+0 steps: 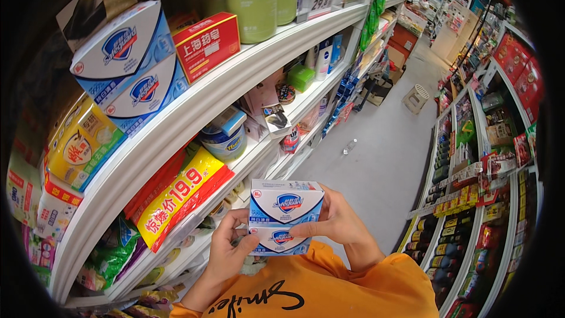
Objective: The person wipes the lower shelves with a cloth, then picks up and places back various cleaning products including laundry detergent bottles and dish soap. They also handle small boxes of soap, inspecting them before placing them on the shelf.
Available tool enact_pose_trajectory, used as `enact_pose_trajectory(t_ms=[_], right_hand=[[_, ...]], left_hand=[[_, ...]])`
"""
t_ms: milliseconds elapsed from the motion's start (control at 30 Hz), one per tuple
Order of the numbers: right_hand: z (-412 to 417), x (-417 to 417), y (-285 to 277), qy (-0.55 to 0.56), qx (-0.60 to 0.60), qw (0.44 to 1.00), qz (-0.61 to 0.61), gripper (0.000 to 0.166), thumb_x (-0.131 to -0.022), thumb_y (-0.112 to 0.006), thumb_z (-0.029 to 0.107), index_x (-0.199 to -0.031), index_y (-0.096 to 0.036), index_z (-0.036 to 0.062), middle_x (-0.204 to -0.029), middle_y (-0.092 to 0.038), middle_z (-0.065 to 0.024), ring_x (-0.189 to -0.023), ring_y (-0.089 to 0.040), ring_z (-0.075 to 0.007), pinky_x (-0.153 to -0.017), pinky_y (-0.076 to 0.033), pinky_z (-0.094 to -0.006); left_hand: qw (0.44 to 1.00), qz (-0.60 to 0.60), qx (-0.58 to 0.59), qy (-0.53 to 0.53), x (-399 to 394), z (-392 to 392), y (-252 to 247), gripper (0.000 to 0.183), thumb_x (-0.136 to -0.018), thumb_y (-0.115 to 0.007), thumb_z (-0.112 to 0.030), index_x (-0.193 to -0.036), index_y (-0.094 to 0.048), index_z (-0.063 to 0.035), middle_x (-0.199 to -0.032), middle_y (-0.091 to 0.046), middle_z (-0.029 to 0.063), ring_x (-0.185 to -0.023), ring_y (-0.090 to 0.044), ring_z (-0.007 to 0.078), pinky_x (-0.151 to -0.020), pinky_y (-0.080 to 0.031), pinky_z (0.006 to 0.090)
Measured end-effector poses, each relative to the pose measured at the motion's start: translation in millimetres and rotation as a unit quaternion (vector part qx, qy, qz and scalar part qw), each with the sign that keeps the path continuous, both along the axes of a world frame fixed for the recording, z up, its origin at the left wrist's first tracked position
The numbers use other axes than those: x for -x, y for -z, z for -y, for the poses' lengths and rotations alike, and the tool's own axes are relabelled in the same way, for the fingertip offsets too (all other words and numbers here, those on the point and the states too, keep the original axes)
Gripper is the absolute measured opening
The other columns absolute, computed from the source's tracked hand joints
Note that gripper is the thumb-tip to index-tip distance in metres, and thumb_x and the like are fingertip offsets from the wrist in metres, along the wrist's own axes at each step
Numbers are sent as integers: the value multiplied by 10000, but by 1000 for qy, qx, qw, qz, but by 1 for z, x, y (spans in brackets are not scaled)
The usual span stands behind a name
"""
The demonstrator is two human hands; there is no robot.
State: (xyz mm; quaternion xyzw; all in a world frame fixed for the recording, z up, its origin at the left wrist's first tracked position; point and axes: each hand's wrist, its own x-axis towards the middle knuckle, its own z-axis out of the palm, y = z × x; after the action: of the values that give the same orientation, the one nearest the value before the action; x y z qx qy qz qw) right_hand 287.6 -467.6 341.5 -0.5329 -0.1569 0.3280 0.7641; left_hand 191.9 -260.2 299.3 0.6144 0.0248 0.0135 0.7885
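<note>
Two Safeguard soap boxes, the upper box (287, 203) and the lower box (279, 242), are stacked in front of my chest with their printed fronts towards me. My left hand (227, 238) grips the left side of the stack, its thumb at the lower box. From the right, my right hand (337, 218) holds both boxes, the thumb lying across the front near where they meet. Its other fingers are mostly hidden behind the boxes. On the shelf at upper left stand similar Safeguard boxes (128, 59), beside a red medicated soap box (207, 46).
A white shelf edge (260, 57) curves along my left, with green bottles (251, 4) above and a yellow-red bag (181, 201) on a lower shelf. In the aisle lie a plastic bottle (350, 146) and a step stool (416, 98). Shelves with dark bottles (443, 251) line the right.
</note>
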Motion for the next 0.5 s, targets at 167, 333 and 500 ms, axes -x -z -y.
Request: enact_pose_trajectory(t_ms=[167,333,500], right_hand=[[7,9,-8,22,12,1000,11,574,-715,-770,-62,-1217,-495,-23,-1123,-643,-111,-1012,-616,-158,-858,-520,-305],[6,13,-13,11,41,999,30,574,-712,-778,-52,-1214,-501,-20,-1122,-645,-106,-1012,-619,-159,-856,-520,-300],[1,15,-20,-3,52,998,45,566,-707,-786,-40,-1200,-508,-28,-1120,-646,-112,-1012,-621,-162,-848,-521,-294]], left_hand=[[999,-3,-45,24,-2,-3,-1,409,-880,-688,-212,-1133,-508,54,-1040,-615,97,-871,-621,129,-733,-515,248],[999,19,-35,13,2,-4,-4,360,-870,-676,-148,-1120,-520,58,-1023,-629,100,-867,-633,137,-718,-521,255],[999,35,21,-6,7,-3,-7,330,-864,-656,-100,-1115,-510,58,-1013,-636,114,-865,-638,142,-712,-522,253]])
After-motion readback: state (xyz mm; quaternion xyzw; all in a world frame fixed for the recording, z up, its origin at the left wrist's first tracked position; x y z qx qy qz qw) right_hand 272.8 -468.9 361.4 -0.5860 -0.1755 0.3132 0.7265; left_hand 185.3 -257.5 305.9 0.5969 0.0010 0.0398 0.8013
